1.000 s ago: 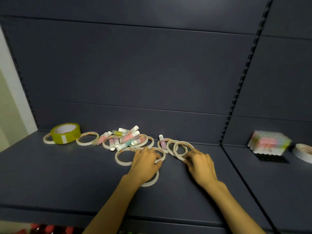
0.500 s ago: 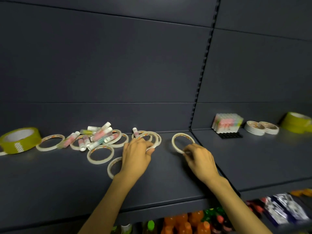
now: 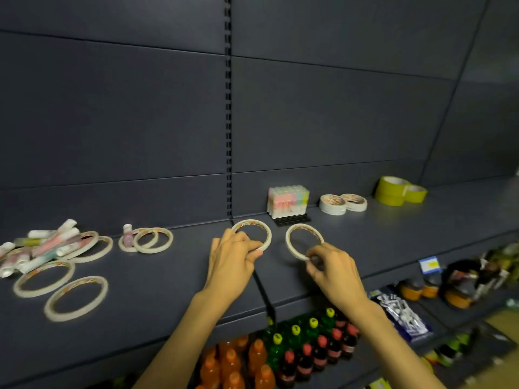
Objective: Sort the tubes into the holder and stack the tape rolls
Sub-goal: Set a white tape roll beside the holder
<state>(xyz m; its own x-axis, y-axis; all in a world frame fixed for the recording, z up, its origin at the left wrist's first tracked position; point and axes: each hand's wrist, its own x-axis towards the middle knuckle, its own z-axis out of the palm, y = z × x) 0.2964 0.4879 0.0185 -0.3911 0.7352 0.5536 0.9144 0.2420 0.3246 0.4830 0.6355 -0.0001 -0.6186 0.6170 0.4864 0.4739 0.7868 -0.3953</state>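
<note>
White, thin tape rings are sitting in both hands above the dark shelf [image 3: 168, 276]: the left hand [image 3: 229, 263] is pinching one ring [image 3: 254, 231] at its near edge, and the right hand [image 3: 332, 266] is pinching a second ring [image 3: 303, 241] the same way, both rings tilting up just beside each other. Loose tubes [image 3: 53, 245] are lying in a pile among flat rings [image 3: 75, 297] at far left, while the filled tube holder [image 3: 288, 202] is standing by the back wall, near stacked white tape rolls [image 3: 332, 204] and yellow rolls [image 3: 393, 190].
</note>
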